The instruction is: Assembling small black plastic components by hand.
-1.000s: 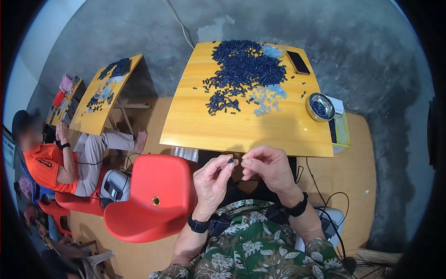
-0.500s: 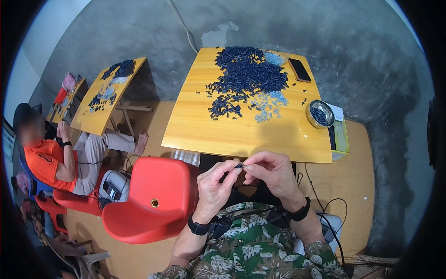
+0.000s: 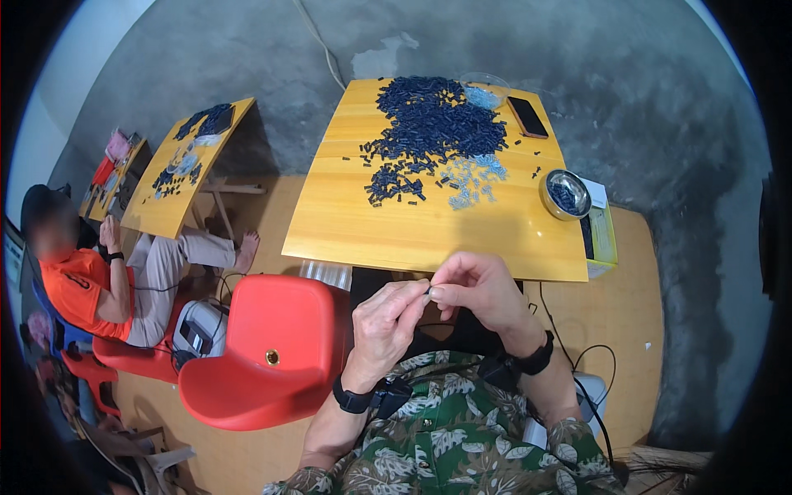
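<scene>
My left hand [image 3: 386, 323] and my right hand [image 3: 480, 299] meet in front of the table's near edge, fingertips pinched together. Between them is a small dark piece [image 3: 428, 290], mostly covered by the fingers; its exact kind is too small to tell. Both hands are closed on it. Beyond them, a large heap of short, dark blue-black cylindrical parts [image 3: 445, 124] lies on the wooden table [image 3: 330, 235]. Beside its near right side is a loose pile of small clear, pale-blue pieces [image 3: 472, 186].
A metal bowl [image 3: 566, 195] holding dark parts sits at the table's right edge, next to a yellow-green box [image 3: 606, 239]. A phone [image 3: 527, 117] and a clear round dish [image 3: 485, 87] lie farther back. A red chair [image 3: 272, 330] stands left; another person [image 3: 91, 280] sits beyond it.
My hands have drawn closer together and the fingers now cover more of the dark piece. The right hand has risen slightly. The view has shifted a little.
</scene>
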The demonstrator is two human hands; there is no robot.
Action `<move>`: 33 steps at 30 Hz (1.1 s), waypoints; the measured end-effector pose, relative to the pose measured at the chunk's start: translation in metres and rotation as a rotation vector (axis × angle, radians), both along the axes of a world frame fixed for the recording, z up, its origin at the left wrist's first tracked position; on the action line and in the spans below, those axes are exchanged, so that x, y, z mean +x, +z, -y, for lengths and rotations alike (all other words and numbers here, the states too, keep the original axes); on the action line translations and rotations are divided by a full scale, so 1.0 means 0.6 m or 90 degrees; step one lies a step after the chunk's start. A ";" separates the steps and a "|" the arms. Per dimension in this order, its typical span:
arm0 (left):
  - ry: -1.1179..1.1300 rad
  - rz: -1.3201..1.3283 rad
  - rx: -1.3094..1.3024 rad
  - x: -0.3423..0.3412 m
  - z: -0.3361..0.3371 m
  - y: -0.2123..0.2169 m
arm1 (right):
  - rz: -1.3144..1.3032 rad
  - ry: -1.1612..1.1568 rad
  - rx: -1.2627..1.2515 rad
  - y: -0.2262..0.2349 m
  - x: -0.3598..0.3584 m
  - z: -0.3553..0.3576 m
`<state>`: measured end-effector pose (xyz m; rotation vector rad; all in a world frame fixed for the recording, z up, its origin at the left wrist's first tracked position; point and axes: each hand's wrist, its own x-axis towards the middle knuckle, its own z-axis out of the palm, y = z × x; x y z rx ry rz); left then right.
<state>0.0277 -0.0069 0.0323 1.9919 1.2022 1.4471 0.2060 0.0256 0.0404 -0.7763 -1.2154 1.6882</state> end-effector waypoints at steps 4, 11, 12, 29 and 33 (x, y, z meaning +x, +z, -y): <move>-0.020 0.066 -0.040 -0.002 -0.002 -0.011 | -0.068 0.122 -0.118 -0.010 0.005 -0.022; 0.022 0.062 -0.025 -0.008 -0.002 -0.021 | -0.008 0.085 -0.097 -0.003 -0.011 -0.013; 0.023 0.063 -0.026 -0.008 -0.001 -0.018 | 0.002 0.056 -0.074 -0.003 -0.014 -0.008; -0.013 -0.053 -0.163 0.004 -0.040 0.007 | -0.136 -0.035 -0.082 -0.095 -0.015 -0.018; -0.010 0.098 -0.245 0.008 -0.050 -0.018 | -0.263 -0.029 -0.094 -0.112 -0.024 -0.023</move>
